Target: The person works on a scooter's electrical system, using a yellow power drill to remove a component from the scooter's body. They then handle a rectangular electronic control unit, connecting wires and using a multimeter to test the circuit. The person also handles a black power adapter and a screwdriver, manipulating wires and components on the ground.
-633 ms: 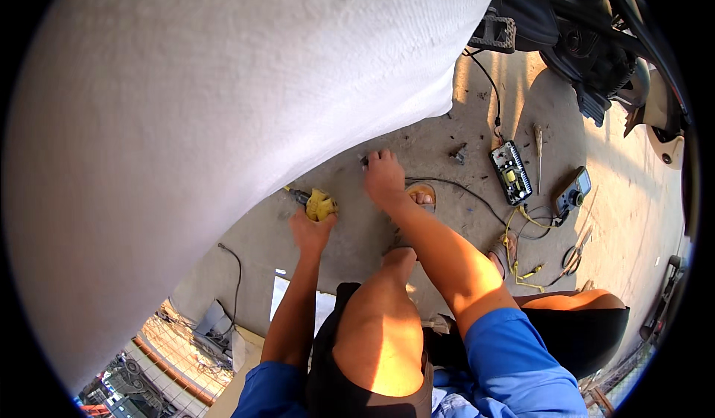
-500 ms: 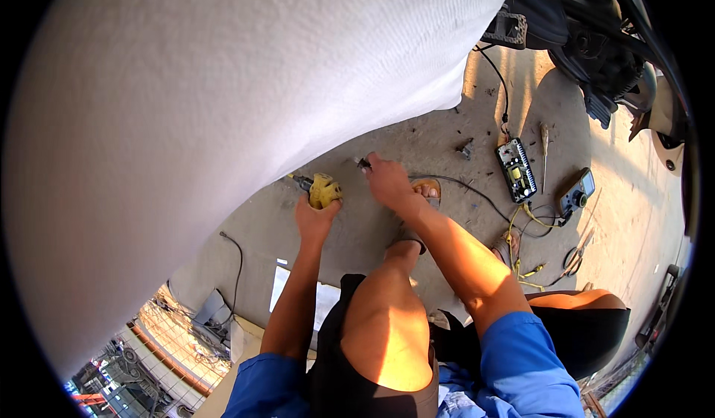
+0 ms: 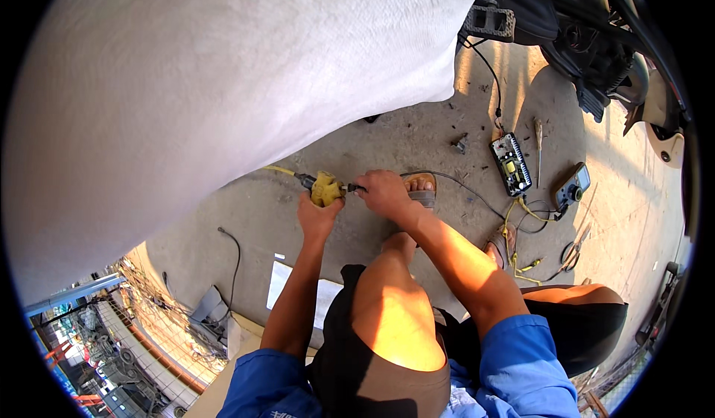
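My left hand (image 3: 318, 217) is wrapped round a yellow extension-cord socket (image 3: 326, 188), whose yellow cord (image 3: 278, 170) runs off to the left under a large pale surface. From the right, my right hand (image 3: 384, 194) pinches a dark plug (image 3: 356, 188) and holds it up against the socket's right side. Whether its prongs are in the socket, I cannot tell. A dark cable (image 3: 462, 185) stretches from beside my right hand toward an opened charger (image 3: 511, 165) with its circuit board bare, lying on the ground.
Right of the charger lie a screwdriver (image 3: 539, 144), a multimeter (image 3: 572, 185), yellow clip leads (image 3: 529, 267) and scissors (image 3: 571, 255). A dark vehicle (image 3: 588, 45) with a pedal stands at the upper right. A pale bulky surface (image 3: 223, 68) fills the upper left. A loose black cable (image 3: 238, 261) lies left.
My right hand has brought the plug down and left to the yellow socket. My left hand still grips the socket, and more of the yellow cord shows.
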Tool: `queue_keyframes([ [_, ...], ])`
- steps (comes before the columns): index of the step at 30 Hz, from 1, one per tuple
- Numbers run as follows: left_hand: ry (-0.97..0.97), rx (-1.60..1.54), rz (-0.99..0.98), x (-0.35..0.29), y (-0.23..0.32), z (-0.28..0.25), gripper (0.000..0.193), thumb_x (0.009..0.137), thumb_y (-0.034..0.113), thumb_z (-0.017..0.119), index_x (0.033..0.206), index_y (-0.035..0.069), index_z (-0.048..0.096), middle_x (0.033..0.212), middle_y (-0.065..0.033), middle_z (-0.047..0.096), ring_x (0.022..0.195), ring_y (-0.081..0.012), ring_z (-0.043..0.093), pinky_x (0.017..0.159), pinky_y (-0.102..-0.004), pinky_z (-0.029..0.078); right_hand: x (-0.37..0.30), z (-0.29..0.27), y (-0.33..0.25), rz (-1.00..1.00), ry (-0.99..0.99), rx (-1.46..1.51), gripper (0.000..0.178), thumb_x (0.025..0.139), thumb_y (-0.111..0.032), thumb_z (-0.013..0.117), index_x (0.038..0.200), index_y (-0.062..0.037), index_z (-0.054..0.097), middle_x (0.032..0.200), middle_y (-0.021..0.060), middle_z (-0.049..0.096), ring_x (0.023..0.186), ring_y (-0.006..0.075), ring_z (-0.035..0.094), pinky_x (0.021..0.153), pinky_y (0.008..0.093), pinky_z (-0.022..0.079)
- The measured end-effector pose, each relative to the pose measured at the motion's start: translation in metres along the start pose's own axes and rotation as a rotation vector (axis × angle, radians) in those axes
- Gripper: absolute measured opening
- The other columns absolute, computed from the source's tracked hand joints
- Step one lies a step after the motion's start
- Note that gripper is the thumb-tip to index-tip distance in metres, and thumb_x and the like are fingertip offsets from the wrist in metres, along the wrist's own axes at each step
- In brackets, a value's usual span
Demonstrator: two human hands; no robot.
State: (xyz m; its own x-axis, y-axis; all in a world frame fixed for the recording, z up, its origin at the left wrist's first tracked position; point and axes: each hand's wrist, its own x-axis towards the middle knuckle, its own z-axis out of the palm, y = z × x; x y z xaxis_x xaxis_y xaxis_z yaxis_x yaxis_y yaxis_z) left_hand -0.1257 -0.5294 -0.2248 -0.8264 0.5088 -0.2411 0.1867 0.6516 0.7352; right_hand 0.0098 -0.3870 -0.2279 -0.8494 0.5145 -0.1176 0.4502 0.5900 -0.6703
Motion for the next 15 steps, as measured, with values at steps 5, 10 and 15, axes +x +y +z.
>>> queue_keyframes([
  [5,0.018,0.040,0.057,-0.002,-0.010,-0.002,0.058,0.063,0.031,0.089,0.100,-0.006,0.063,0.095,-0.0234,0.070,0.088,-0.0374,0.070,0.078,-0.0444,0.055,-0.003,0.006,0.000,-0.054,0.015,0.028,0.016,0.089,-0.025,0.071,0.090,-0.0094,0.073,0.089,0.0163,0.070,0.091,0.0383,0.068,0.082,0.0519,0.051],
  [10,-0.024,0.101,0.066,-0.006,-0.004,-0.005,0.057,0.064,0.029,0.088,0.099,-0.006,0.062,0.096,-0.0250,0.068,0.090,-0.0410,0.068,0.080,-0.0467,0.053,-0.005,0.005,-0.002,-0.096,0.030,0.026,0.013,0.087,-0.023,0.072,0.091,-0.0101,0.075,0.089,0.0156,0.070,0.092,0.0371,0.067,0.084,0.0516,0.049],
  [15,-0.022,0.123,0.106,-0.008,0.001,0.003,0.056,0.064,0.028,0.088,0.099,-0.006,0.062,0.095,-0.0247,0.068,0.090,-0.0411,0.068,0.080,-0.0472,0.053,-0.008,0.003,0.007,-0.083,0.006,0.024,0.014,0.085,-0.021,0.073,0.094,-0.0100,0.075,0.087,0.0133,0.067,0.092,0.0369,0.064,0.084,0.0507,0.048],
])
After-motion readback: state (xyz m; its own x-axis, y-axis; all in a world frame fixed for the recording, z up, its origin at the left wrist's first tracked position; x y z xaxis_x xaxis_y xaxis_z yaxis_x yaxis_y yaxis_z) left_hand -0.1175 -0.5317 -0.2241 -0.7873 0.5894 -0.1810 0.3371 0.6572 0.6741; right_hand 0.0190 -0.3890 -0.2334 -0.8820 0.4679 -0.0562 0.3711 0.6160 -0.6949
